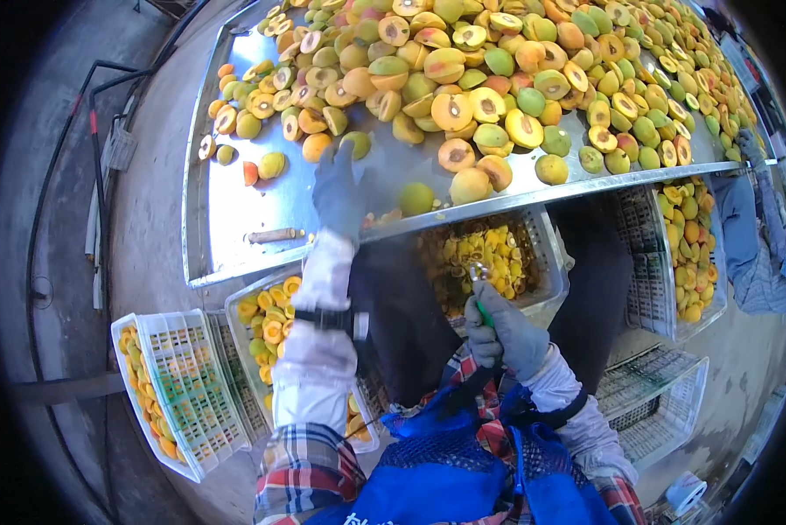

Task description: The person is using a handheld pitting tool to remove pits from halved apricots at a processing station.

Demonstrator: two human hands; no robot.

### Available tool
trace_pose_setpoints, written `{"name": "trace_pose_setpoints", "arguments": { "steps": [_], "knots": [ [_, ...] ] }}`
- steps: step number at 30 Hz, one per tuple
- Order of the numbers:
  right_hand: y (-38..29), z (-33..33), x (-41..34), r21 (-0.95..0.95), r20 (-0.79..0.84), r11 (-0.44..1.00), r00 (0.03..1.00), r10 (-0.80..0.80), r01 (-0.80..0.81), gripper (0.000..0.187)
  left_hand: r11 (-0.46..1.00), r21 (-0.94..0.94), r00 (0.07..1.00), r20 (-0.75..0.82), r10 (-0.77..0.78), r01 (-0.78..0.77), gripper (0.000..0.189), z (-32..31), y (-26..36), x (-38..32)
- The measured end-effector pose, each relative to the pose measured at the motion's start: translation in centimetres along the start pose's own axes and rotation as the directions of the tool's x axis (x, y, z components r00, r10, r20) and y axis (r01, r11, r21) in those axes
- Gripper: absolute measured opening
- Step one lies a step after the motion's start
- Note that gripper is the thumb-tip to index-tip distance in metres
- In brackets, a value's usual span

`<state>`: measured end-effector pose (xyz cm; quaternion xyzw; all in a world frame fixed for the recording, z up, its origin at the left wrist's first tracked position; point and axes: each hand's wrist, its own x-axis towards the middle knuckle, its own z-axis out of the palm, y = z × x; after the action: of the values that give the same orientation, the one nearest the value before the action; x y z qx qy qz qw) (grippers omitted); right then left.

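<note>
My left hand point(337, 190), in a grey glove, is stretched over the metal sorting table point(268, 210). Its fingertips are at a green-yellow stone-fruit half point(357, 144) and an orange one point(316, 147); the blurred thumb stands apart, and no held fruit shows. In front of my lap, my right hand point(507, 331), also gloved, grips a pitting tool by its green handle point(484, 314). The tool's shiny metal head point(478, 271) points away from me, over a crate point(553, 262) between my knees that holds yellow pieces and pits.
A large heap of halved fruit point(452, 65) covers the table's far side. A short wooden stick point(275, 235) lies near its raised front edge. Fruit-filled crates stand left point(189, 387) and right point(648, 275); another crate point(662, 407) sits lower right. A co-worker's gloved hand point(751, 146) is far right.
</note>
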<state>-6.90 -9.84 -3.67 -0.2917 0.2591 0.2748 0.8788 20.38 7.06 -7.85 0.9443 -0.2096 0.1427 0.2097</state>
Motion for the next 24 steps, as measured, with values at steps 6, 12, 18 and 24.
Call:
{"name": "trace_pose_setpoints", "arguments": {
  "steps": [6,12,18,24],
  "knots": [
    [-0.1,-1.5,0.0,0.071,-0.079,0.996,0.996,-0.044,0.05,0.048,0.95,0.287,0.931,0.297,-0.213,0.125,0.051,3.7,0.2,5.5],
    [-1.7,1.1,1.2,-0.379,-0.174,0.914,0.959,-0.225,0.145,0.04,0.216,-0.735,0.764,0.636,-0.107,0.643,0.053,0.7,0.8,-1.0],
    [-1.3,4.6,1.0,-0.811,0.027,0.411,0.729,-0.684,0.416,0.036,0.604,-0.796,0.979,0.159,0.126,0.052,0.064,-2.6,8.6,-10.1],
    [0.4,5.2,-0.8,-0.874,0.014,0.302,0.641,-0.767,0.381,0.039,0.483,-0.87,0.995,0.097,-0.027,0.098,0.057,-7.4,13.8,-12.0]
  ]
}}
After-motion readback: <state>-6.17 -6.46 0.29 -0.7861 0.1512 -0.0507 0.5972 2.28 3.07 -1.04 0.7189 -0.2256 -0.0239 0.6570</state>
